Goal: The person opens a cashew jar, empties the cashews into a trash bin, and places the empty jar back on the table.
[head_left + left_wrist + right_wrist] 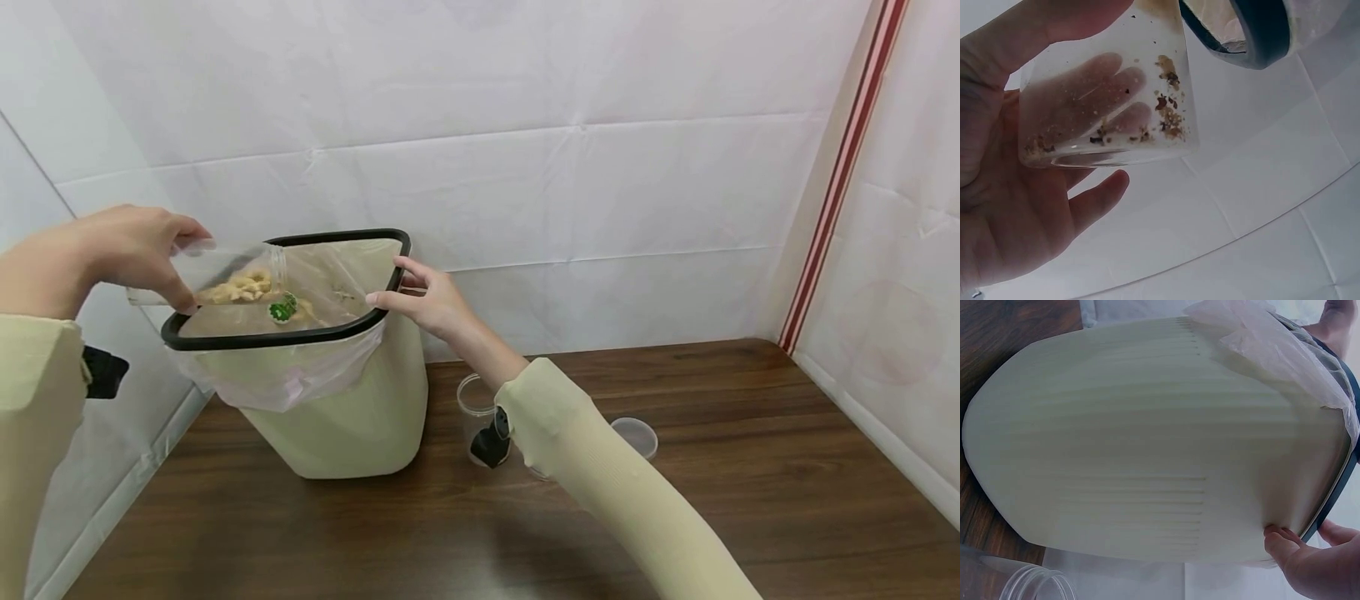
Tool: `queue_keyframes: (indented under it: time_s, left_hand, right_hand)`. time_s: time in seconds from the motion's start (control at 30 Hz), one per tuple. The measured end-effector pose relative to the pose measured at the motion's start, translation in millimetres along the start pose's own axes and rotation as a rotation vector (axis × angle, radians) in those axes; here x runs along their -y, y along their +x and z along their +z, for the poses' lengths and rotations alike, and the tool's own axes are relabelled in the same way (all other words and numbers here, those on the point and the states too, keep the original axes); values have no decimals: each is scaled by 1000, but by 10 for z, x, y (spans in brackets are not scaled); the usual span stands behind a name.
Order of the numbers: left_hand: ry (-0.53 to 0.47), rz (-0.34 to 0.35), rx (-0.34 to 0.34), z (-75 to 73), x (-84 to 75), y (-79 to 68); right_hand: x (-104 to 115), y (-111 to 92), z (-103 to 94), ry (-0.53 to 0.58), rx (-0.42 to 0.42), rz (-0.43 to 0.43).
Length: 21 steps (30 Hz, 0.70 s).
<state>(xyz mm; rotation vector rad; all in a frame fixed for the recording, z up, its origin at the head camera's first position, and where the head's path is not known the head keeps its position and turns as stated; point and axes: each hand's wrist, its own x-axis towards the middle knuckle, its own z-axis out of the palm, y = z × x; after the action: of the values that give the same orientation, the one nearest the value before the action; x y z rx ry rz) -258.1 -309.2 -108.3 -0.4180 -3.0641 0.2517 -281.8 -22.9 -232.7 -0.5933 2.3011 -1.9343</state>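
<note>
My left hand (138,250) grips a clear plastic jar (225,261) lying nearly on its side, its mouth over a pale green trash bin (367,417). Pale tan pieces (243,287) lie inside the jar towards the mouth; in the left wrist view, brown crumbs (1170,119) cling near its base. A small round green-and-white thing (283,308) shows just past the jar's mouth. The bin has a black rim (262,341) and a thin translucent bag (300,383) folded over it. My right hand (435,304) pinches the rim's right side, thumb and fingers on either side.
Right of the bin, a second clear jar (477,400) stands upright on the dark wooden table (360,542), partly behind my right forearm. A clear round lid (636,437) lies farther right. White sheeting (525,208) rises behind and at both sides.
</note>
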Motion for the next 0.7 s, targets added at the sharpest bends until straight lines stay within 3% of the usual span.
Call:
queue_keyframes:
  time_s: [0.3, 0.7]
  left_hand:
    - [13, -24, 30, -30, -60, 30]
    - [56, -7, 61, -74, -159, 104]
  right_hand:
    - [-3, 20, 9, 14, 2, 6]
    - [-22, 31, 12, 20, 4, 13]
